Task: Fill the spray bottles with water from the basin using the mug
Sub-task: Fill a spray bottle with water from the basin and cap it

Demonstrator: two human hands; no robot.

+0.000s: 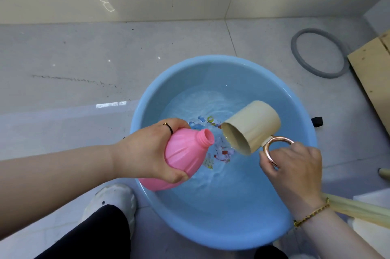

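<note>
- Head view: the left hand has its fingers wrapped over the belly of the pink spray bottle, with the thumb underneath. The bottle is capless and tilted, and its open neck points away from those fingers toward the mug.
- The right hand has its fingers hooked round the copper-coloured handle of the cream mug. The mug lies tipped beyond the fingertips with its mouth turned toward the bottle neck, near it but not touching.
- Both are held over the water in the blue basin, which sits on the floor.
- The step looks like pouring from mug to bottle. How much water the mug holds cannot be told.
- The mug's mouth is far wider than the neck, so the lowest point of its rim should sit just above the opening.
- Turning the right wrist slowly should give a thin stream rather than a sheet.
- Raising the bottle nearer upright in the left fingers would help, since a leaning neck sheds water.
- Holding both over the basin lets spills fall back in.
</note>
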